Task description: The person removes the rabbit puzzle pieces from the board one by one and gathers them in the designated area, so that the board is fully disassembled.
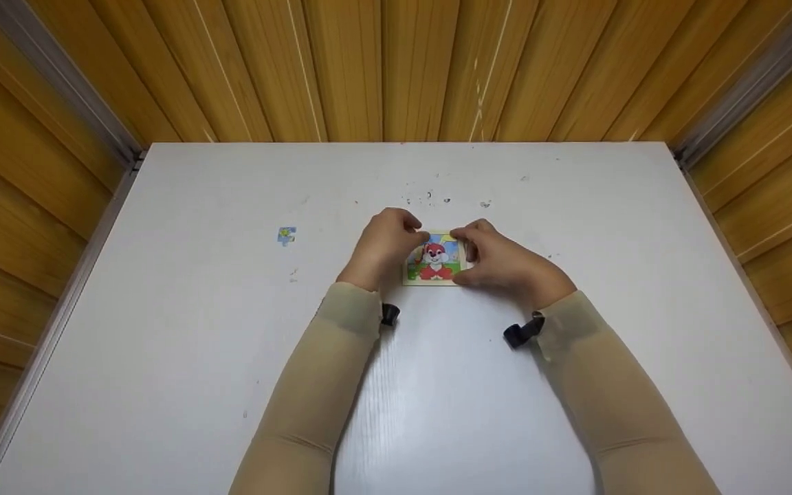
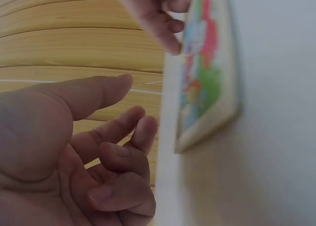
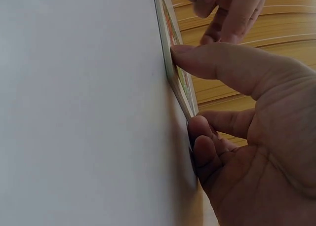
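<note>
A small square jigsaw puzzle [image 1: 435, 254] in a pale wooden frame, with a red-and-white cartoon animal on it, lies on the white table between the two hands. My right hand [image 1: 502, 260] holds its right side, thumb at the lower right and index finger at the top right corner. In the right wrist view, the right thumb [image 3: 212, 58] lies on the puzzle's face while curled fingers meet its edge. Over the upper left of the puzzle is my left hand [image 1: 389, 240], thumb and bent fingers apart with nothing between them in the left wrist view.
A loose blue-and-yellow jigsaw piece [image 1: 287, 235] lies to the left on the white table [image 1: 183, 330]. Small marks [image 1: 447, 200] dot the tabletop beyond the puzzle. Wood-patterned walls [image 1: 410, 69] stand behind the table and at both sides.
</note>
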A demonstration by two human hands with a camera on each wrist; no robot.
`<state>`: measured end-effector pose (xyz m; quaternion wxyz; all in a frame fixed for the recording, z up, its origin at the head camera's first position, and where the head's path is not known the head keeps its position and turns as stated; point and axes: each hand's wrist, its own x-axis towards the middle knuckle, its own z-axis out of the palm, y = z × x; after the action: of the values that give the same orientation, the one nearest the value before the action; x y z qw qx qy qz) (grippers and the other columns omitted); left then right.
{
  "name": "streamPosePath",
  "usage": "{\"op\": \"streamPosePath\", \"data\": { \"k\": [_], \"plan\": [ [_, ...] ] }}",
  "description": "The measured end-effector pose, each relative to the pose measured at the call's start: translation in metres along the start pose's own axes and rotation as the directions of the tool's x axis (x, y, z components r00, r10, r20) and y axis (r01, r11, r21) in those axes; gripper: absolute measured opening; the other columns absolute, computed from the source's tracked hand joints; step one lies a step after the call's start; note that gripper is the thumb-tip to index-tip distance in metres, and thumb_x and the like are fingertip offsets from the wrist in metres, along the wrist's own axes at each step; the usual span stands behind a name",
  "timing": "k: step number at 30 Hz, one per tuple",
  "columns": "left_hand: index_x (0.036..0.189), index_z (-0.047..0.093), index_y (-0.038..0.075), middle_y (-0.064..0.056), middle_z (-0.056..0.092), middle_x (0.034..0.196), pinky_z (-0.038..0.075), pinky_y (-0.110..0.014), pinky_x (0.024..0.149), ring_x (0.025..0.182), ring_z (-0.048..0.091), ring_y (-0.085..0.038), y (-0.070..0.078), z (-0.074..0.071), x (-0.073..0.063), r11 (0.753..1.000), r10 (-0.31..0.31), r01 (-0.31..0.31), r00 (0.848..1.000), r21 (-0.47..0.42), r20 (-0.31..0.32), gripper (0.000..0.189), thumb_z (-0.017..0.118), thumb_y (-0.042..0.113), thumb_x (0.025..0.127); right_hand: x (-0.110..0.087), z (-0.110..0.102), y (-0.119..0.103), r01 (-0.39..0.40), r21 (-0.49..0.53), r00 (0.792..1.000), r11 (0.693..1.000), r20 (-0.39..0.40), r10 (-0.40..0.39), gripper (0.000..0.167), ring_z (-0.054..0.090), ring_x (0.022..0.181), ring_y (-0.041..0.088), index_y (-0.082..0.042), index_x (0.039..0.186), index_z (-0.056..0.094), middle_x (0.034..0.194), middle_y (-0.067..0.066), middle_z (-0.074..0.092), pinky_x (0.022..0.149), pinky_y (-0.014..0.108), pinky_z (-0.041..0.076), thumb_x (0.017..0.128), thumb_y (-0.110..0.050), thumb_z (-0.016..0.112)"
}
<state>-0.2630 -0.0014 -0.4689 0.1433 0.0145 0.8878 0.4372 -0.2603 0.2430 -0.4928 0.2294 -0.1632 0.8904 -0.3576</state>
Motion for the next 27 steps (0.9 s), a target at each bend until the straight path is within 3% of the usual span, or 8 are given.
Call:
{"op": "streamPosePath", "data": {
  "k": [6,14,27],
  "plan": [
    [0.13,0.077,0.004,-0.011,0.077,0.129,0.061,-0.044,0.107,0.113,0.069,-0.027,-0.003,0.014,0.002,0.996,-0.049,0.051,0.998,0.069,-0.026,0.033,0.081,0.025,0.105,-0.001,0.0,-0.002,0.004,0.011,1.0,1.0,0.005,-0.004,0.091,0.048,0.119,0.026,-0.001,0.17,0.044,0.143,0.015,0.044,0.104,0.039,0.041,0.094,-0.017,0.09],
    [0.125,0.08,0.0,-0.013,0.07,0.132,0.063,-0.041,0.103,0.111,0.07,-0.026,0.004,0.023,0.002,0.967,-0.033,0.047,0.998,0.251,-0.059,0.033,0.083,0.027,0.105,0.0,0.0,-0.001,0.024,-0.051,1.0,0.998,-0.007,-0.025,0.09,0.05,0.114,0.024,0.0,0.169,0.045,0.135,0.013,0.048,0.104,0.039,0.042,0.092,-0.016,0.09],
    [0.136,0.077,0.003,-0.012,0.072,0.136,0.061,-0.044,0.112,0.117,0.071,-0.027,0.006,0.029,0.002,0.963,-0.07,0.083,0.996,0.258,-0.063,0.038,0.082,0.026,0.105,0.001,0.0,0.001,0.019,-0.057,1.0,0.998,-0.005,-0.02,0.089,0.051,0.115,0.024,-0.001,0.169,0.046,0.136,0.014,0.047,0.103,0.039,0.042,0.093,-0.019,0.089]
  ]
}}
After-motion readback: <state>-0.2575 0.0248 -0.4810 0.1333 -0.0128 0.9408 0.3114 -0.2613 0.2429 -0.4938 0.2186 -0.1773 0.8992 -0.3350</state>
